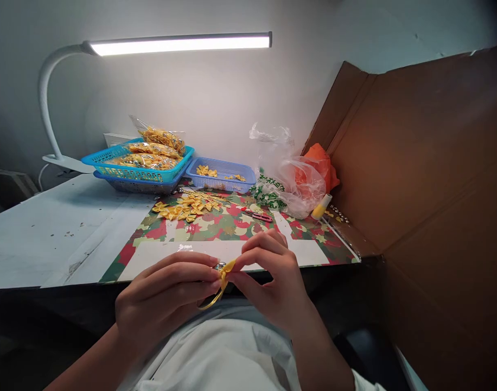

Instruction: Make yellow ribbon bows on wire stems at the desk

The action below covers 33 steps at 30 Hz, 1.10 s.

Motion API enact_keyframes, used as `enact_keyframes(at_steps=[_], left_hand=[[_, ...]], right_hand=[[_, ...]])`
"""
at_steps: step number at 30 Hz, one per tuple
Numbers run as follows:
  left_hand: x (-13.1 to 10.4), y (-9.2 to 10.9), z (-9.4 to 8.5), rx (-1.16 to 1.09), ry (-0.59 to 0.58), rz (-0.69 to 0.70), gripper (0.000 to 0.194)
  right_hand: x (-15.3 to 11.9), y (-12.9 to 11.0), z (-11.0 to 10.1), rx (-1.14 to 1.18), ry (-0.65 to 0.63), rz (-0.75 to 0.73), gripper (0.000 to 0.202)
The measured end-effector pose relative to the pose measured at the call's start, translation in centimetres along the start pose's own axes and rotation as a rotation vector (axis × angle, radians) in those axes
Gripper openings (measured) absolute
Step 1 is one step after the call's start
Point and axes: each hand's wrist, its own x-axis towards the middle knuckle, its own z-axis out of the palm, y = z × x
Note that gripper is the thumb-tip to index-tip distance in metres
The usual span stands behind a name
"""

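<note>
Between my two hands, just in front of the table's near edge, is a yellow ribbon bow [227, 270] with a thin yellow loop hanging below it. My left hand [171, 293] pinches its left side, where a small silvery piece shows by the fingertips. My right hand [275, 274] pinches the ribbon's right side between thumb and forefinger. Farther back, a pile of yellow bows [187, 208] lies on the patterned sheet [216, 228], with thin yellow strands beside it.
A turquoise basket [151, 175] holding bagged yellow pieces stands at the back left. Beside it is a blue basket [224, 184] with some bows. Small scissors [257, 216], plastic bags [289, 179] and a yellow-white bottle [322, 207] lie rightward. Cardboard [427, 152] walls the right; a lamp [183, 43] hangs above.
</note>
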Motion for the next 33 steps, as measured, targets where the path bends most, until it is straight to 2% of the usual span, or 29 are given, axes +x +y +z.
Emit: enact_keyframes(at_steps=[3, 10, 16, 23, 27, 33], left_hand=[[0.9, 0.4, -0.2, 0.035, -0.016, 0.072, 0.017], [1.6, 0.7, -0.2, 0.067, -0.012, 0.101, 0.016], [2.4, 1.0, -0.6, 0.001, -0.071, 0.069, 0.015], [2.1, 0.4, -0.6, -0.166, -0.149, 0.004, 0.014], [1.8, -0.1, -0.7, -0.217, -0.173, 0.056, 0.015], [2.0, -0.3, -1.0, -0.304, -0.220, 0.020, 0.018]], right_hand=[[-0.3, -0.1, 0.1, -0.054, 0.017, -0.005, 0.004], [-0.4, 0.0, 0.4, -0.074, 0.021, -0.007, 0.003], [-0.3, -0.2, 0.0, -0.031, -0.141, 0.043, 0.006], [0.4, 0.2, -0.8, 0.274, -0.355, 0.181, 0.013], [0.6, 0.4, -1.0, 0.351, -0.412, 0.216, 0.017], [0.3, 0.3, -0.7, 0.366, -0.423, 0.243, 0.016]])
